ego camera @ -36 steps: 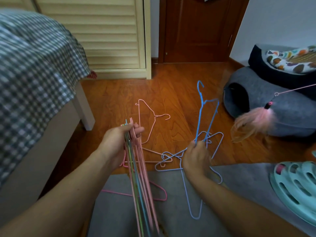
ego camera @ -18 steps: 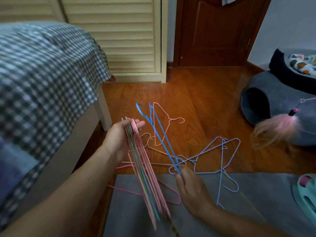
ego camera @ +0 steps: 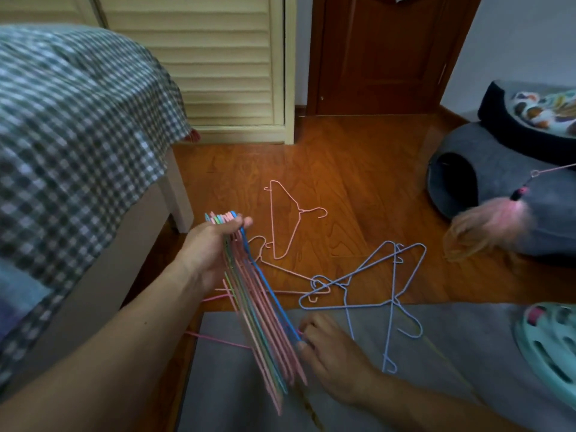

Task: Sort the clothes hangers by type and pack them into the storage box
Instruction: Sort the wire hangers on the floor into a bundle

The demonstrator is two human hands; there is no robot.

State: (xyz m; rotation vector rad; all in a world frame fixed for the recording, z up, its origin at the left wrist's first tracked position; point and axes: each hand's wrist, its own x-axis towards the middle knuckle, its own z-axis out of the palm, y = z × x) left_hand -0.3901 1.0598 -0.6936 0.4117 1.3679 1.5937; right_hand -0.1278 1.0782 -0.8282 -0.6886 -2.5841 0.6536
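Gripping a bundle of hangers (ego camera: 249, 294) near its top, the left hand (ego camera: 207, 254) curls fingers and thumb round pink, green and blue wires. At the bundle's right side lies a blue hanger (ego camera: 268, 291), its lower end pinched by the right hand (ego camera: 330, 353) over the grey mat (ego camera: 436, 369). Lilac hangers (ego camera: 374, 275) lie tangled across the mat's far edge, and a pink hanger (ego camera: 290, 219) rests on the wooden floor (ego camera: 358, 182) beyond.

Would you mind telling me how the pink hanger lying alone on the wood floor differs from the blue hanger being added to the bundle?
The pink hanger lies flat and untouched; the blue hanger is held slanted off the floor by the left hand and right hand. Pink shows its full triangle; blue shows edge-on against the bundle. Both are thin wire.
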